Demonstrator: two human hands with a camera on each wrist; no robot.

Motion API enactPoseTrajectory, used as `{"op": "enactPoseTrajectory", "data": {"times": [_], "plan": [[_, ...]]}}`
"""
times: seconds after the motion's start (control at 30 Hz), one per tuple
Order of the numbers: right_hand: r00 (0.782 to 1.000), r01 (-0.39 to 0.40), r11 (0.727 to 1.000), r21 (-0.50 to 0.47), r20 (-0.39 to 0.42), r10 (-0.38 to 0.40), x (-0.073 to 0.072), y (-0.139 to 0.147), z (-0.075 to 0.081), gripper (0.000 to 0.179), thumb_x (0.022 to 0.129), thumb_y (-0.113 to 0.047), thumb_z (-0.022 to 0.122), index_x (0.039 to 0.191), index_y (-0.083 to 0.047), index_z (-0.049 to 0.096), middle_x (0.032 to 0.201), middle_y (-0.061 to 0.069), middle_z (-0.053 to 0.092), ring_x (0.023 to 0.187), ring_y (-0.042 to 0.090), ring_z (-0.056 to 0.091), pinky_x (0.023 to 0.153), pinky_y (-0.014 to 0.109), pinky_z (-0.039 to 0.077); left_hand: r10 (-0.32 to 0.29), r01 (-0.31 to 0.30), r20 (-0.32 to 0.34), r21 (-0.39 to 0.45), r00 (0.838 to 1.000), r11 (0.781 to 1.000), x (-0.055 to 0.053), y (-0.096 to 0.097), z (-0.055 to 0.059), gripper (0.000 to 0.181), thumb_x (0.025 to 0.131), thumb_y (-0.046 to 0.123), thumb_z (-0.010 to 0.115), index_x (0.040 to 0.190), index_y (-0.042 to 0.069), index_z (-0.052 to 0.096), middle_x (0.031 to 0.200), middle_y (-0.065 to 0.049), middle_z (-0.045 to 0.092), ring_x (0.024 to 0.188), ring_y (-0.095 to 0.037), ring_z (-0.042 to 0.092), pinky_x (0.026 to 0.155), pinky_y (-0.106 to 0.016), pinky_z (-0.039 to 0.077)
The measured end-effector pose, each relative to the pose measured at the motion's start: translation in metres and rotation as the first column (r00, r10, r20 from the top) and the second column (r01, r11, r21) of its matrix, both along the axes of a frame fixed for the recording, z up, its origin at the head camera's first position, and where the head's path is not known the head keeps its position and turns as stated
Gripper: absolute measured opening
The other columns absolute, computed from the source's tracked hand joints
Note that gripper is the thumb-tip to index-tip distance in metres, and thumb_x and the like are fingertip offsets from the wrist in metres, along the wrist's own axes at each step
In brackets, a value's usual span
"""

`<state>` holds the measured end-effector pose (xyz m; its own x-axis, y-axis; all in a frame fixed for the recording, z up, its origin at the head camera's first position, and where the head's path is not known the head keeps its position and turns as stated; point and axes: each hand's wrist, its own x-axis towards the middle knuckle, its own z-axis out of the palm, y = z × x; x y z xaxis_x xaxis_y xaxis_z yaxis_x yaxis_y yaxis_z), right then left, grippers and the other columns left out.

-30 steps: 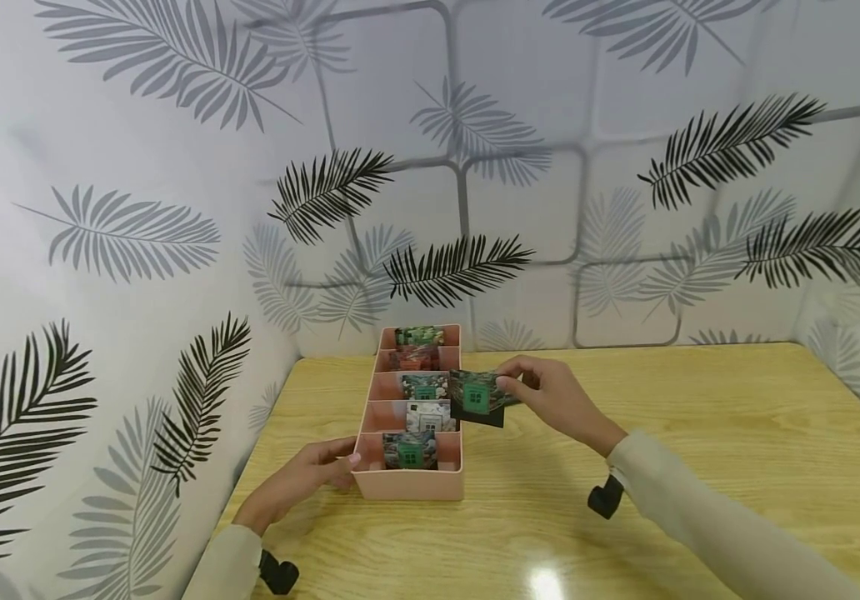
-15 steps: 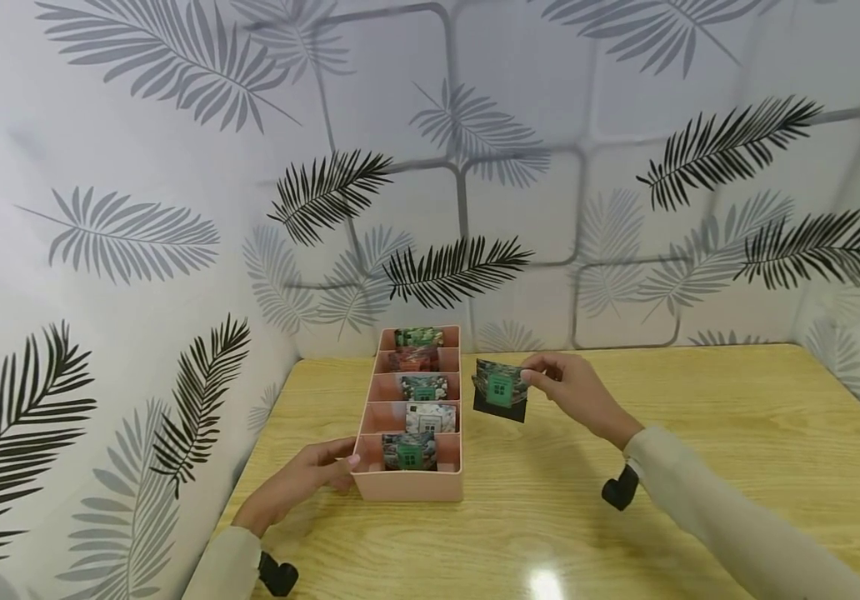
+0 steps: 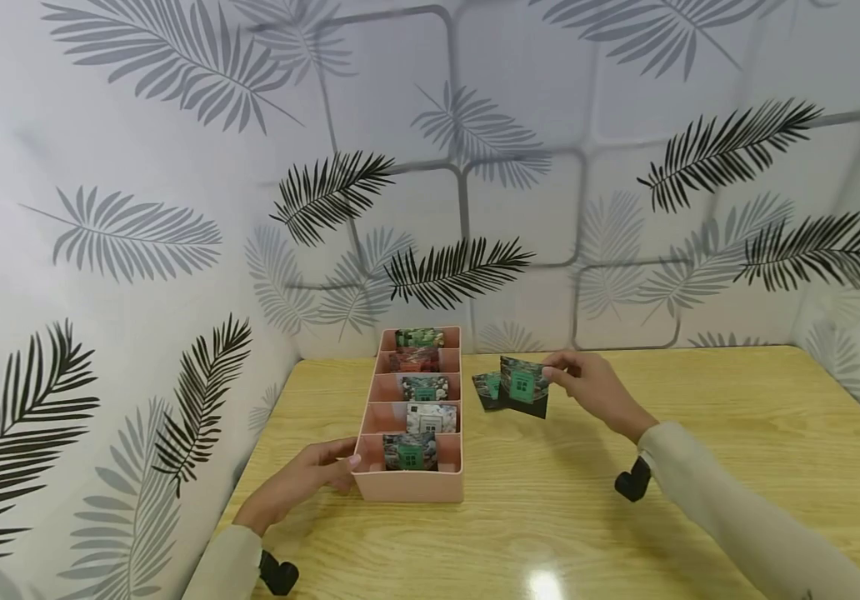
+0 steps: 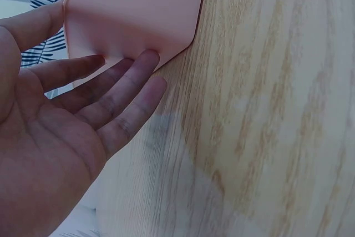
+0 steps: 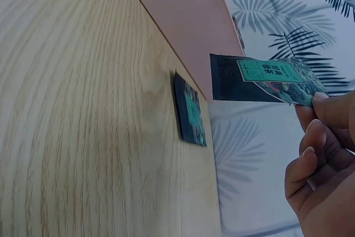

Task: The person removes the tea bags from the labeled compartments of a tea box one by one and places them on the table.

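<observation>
My right hand (image 3: 598, 387) pinches a dark sachet (image 3: 522, 387) with a green label by its upper corner, raised over the table right of the box. In the right wrist view, thumb and forefinger hold the end of this sachet (image 5: 266, 79). A second dark sachet (image 3: 486, 390) with a green label lies on the table, partly behind the held one. My left hand (image 3: 317, 467) grips the front left corner of a pink divided box (image 3: 412, 487), thumb at the rim. In the left wrist view, my fingertips (image 4: 148, 58) touch the box's outer wall.
Upright sachets stand in the box's compartments: green (image 3: 419, 337), red (image 3: 413, 360), dark floral (image 3: 424, 388), white (image 3: 432, 417) and dark with a green label (image 3: 410, 451). The wooden table (image 3: 700, 433) meets a leaf-patterned wall (image 3: 520, 292) behind the box.
My right hand has carried the held sachet rightward, away from the box's right side. The sachet lying on the table has come into sight behind it. My left hand has stayed at the box corner.
</observation>
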<state>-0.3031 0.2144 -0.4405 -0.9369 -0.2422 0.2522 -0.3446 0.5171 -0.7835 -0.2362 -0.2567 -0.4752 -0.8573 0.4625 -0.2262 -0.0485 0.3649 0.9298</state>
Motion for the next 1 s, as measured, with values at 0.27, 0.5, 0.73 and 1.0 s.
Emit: {"op": "enactPoseTrajectory", "data": {"times": [0.27, 0.5, 0.73, 1.0], "plan": [[0.999, 0.028, 0.999, 0.016, 0.034, -0.028, -0.011, 0.015, -0.009, 0.023, 0.097, -0.03, 0.057, 0.111, -0.013, 0.065, 0.094, 0.006, 0.064, 0.071, 0.032, 0.053, 0.059, 0.033, 0.046, 0.006, -0.006, 0.002, -0.009, 1.0, 1.0, -0.001, 0.001, -0.001, 0.065, 0.097, 0.04, 0.054, 0.15, 0.01, 0.031, 0.153, -0.014, 0.029, 0.123, -0.029, 0.049, 0.096, -0.048, 0.045], [0.997, 0.039, 0.999, 0.022, 0.058, -0.04, -0.019, 0.027, -0.015, 0.025, 0.098, -0.03, 0.056, 0.113, -0.011, 0.064, 0.096, 0.012, 0.063, 0.073, 0.035, 0.052, 0.059, 0.035, 0.044, -0.001, 0.001, -0.004, -0.004, 1.0, 1.0, -0.003, 0.0, -0.001, 0.064, 0.097, 0.04, 0.054, 0.149, 0.01, 0.032, 0.152, -0.013, 0.03, 0.122, -0.029, 0.051, 0.095, -0.048, 0.046], [0.997, 0.021, 1.0, -0.016, 0.071, -0.02, -0.024, 0.038, -0.022, 0.026, 0.099, -0.029, 0.055, 0.112, -0.009, 0.064, 0.103, 0.013, 0.062, 0.082, 0.038, 0.053, 0.064, 0.038, 0.048, -0.002, 0.002, 0.003, 0.004, 1.0, 1.0, -0.003, -0.002, -0.001, 0.067, 0.096, 0.042, 0.055, 0.15, 0.01, 0.031, 0.153, -0.014, 0.029, 0.12, -0.028, 0.052, 0.095, -0.048, 0.046], [0.996, 0.055, 0.997, 0.057, 0.061, -0.058, -0.034, 0.044, -0.03, 0.023, 0.099, -0.025, 0.055, 0.112, -0.008, 0.065, 0.101, 0.011, 0.064, 0.085, 0.036, 0.057, 0.063, 0.037, 0.049, -0.008, 0.008, 0.0, 0.007, 1.0, 1.0, -0.004, -0.002, -0.003, 0.065, 0.097, 0.041, 0.054, 0.15, 0.011, 0.032, 0.153, -0.013, 0.029, 0.12, -0.027, 0.053, 0.095, -0.047, 0.046]]}}
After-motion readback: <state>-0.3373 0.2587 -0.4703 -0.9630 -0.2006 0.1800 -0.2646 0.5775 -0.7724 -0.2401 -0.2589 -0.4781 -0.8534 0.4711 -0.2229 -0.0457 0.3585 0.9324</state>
